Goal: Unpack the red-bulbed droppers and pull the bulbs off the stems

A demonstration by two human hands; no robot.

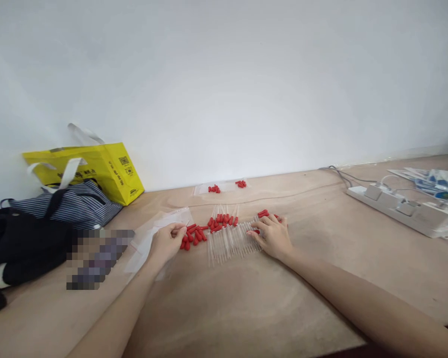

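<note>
My left hand (pixel 168 242) is pinched closed at the left of a heap of red rubber bulbs (pixel 197 235). A thin sliver shows at its fingertips, too small to name. My right hand (pixel 274 235) lies palm down with its fingers apart over the right end of a row of clear, thin dropper tubes (pixel 227 243). Red bulbs peek out beneath and beyond its fingers. Behind the row lie more clear tubes with red bulbs (pixel 224 219) on their near ends. Clear plastic bags (pixel 144 243) are spread under and beside my left hand.
At the back, by the wall, a clear bag (pixel 201 190) holds red bulbs and tubes. A yellow bag (pixel 112 171), a striped bag (pixel 78 204) and a black bag (pixel 26 243) stand at left. A white power strip (pixel 399 209) with plugs and papers (pixel 440 181) are at right.
</note>
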